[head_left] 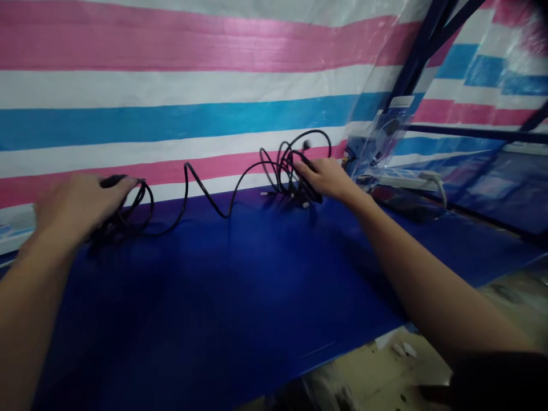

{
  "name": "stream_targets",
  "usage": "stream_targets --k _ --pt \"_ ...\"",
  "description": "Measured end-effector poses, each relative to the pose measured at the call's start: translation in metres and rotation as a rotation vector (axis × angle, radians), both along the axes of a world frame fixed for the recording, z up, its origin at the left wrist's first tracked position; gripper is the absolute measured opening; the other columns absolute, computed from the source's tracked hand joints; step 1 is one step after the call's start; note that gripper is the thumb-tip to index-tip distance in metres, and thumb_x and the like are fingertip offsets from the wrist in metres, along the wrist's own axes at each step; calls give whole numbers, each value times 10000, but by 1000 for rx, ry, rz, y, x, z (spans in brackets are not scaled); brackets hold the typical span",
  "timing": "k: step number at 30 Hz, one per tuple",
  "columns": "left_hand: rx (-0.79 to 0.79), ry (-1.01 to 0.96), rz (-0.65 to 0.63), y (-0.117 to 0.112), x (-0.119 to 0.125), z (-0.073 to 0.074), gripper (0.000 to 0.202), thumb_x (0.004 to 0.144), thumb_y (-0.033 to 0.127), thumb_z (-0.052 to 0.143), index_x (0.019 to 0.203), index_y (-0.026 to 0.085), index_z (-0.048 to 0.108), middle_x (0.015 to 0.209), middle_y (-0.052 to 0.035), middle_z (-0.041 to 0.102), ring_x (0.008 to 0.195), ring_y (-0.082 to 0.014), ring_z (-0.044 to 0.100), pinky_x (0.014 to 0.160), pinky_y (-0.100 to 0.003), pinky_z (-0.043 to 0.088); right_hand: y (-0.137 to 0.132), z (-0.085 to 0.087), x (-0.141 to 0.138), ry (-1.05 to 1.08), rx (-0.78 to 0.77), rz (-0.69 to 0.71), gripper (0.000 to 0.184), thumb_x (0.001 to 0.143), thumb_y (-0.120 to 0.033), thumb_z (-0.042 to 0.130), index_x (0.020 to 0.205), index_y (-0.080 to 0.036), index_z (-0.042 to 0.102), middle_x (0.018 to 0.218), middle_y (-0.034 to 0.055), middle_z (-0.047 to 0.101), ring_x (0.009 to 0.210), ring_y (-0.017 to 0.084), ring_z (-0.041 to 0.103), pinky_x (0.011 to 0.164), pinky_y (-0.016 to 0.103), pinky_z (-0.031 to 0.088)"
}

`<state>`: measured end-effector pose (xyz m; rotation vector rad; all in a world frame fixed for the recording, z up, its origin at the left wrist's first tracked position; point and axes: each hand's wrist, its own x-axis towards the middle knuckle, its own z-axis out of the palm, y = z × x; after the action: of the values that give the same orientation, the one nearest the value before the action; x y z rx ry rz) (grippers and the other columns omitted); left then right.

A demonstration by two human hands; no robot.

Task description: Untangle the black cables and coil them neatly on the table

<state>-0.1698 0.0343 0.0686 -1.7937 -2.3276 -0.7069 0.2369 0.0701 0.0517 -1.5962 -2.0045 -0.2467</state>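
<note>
A long black cable (205,197) lies in loops along the back of a dark blue table top (240,297). My left hand (79,202) is at the far left, its fingers curled over one looped end of the cable. My right hand (327,177) reaches to the back right and grips a tangled bundle of black cable loops (291,162), with small plug ends showing under it. The stretch of cable between the two hands rises and dips in a wavy line.
A pink, white and blue striped tarp (192,85) hangs right behind the table. A clear plastic package (377,145) leans at the back right beside a dark blue metal frame (428,40). A white power strip (411,181) lies there too. The floor (385,365) shows below the table's front edge.
</note>
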Motion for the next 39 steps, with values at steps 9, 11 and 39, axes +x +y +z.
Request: stream_targets --k 9,11,39 --pt "373 223 -401 -27 126 -26 547 895 470 321 1218 91 547 1276 -212 521 1197 -390 444 959 -559 342 -27 -14 -45 85 -17 393 495 951 -459 282 716 -134 574 628 31 548 555 99 445 555 243 261" --pt "416 147 -620 -30 141 -36 509 902 441 325 1265 132 507 1342 -151 484 1255 -323 412 1030 -491 306 -37 -25 -67 -110 10 590 474 956 -413 289 713 -136 586 643 36 562 563 103 439 570 253 262" --pt "-363 330 -755 56 227 -47 619 819 615 340 1302 263 501 1338 -114 511 1152 -343 508 908 -516 398 -42 27 -5 423 685 242 545 946 -480 287 616 -157 578 488 -17 452 489 80 473 538 239 356"
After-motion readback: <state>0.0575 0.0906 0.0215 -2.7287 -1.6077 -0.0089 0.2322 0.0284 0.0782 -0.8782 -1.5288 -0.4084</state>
